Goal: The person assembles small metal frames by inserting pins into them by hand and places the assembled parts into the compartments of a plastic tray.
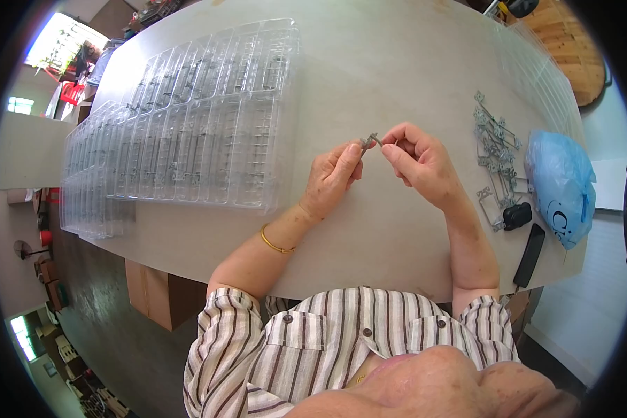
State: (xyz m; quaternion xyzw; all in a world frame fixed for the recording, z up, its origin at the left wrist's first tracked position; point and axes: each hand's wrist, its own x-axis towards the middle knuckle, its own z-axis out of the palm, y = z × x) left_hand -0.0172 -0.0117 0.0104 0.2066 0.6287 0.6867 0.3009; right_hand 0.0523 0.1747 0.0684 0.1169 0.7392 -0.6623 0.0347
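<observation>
Striped shirt (366, 317) cloth is seen nearest the camera, at the lower edge. At left on the table (369, 63), metal pieces are held in clear compartmented trays (261, 205). Near the middle, a small metal part (373, 137) is pinched between thumb and fingers of the left hand (331, 178); fingers of the right hand (419, 164) are curled just beside it, whether grasping it cannot be told. At right, loose metal frames (496, 150) are heaped near a blue bag (561, 184). The part could be dropped if the narrow pinch is loosened; overlapping frames could be snagged if one is pulled.
</observation>
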